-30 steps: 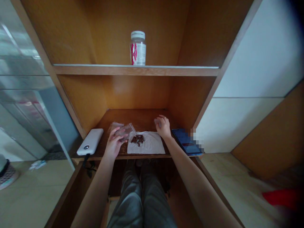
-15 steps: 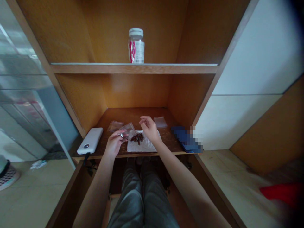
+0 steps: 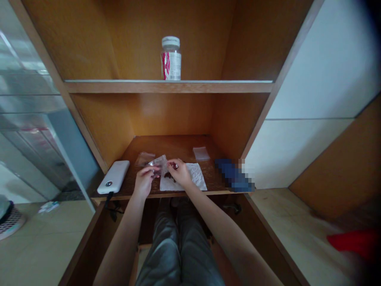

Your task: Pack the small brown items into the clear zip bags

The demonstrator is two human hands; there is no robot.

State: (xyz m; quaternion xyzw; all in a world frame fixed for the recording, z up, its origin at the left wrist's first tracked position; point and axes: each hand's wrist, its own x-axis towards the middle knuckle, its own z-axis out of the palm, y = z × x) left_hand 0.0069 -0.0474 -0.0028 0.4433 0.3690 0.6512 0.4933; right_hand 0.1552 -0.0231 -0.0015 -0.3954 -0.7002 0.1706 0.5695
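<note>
The wooden cabinet (image 3: pixel 98 51) fills the view. It has an upper shelf (image 3: pixel 119 86) and a darker lower shelf (image 3: pixel 175 145) at working height. The person's legs (image 3: pixel 175 246) extend under the lower shelf. A white power bank (image 3: pixel 113 176) lies at the front left corner of the lower shelf. A dark blue phone (image 3: pixel 230 172), partly blurred, lies at the front right. A white paper tissue (image 3: pixel 198 176) is spread flat between them, near the front edge. A clear bottle (image 3: pixel 170 58) with a white cap and a red-and-white label stands upright on the upper shelf, near its middle. The left hand (image 3: pixel 144 180) is closed in a pinch on the left edge of a small clear bag (image 3: pixel 160 163), held just above the tissue's left end. The right hand (image 3: pixel 180 172) pinches the same bag at its right edge with thumb and fingertips. Two spare bags lie flat on the lower shelf: one (image 3: pixel 145 157) just behind the left hand, one (image 3: pixel 201 153) further right, apart from both hands. Small dark pieces (image 3: pixel 167 175) rest on the tissue, mostly hidden under the right hand.
</note>
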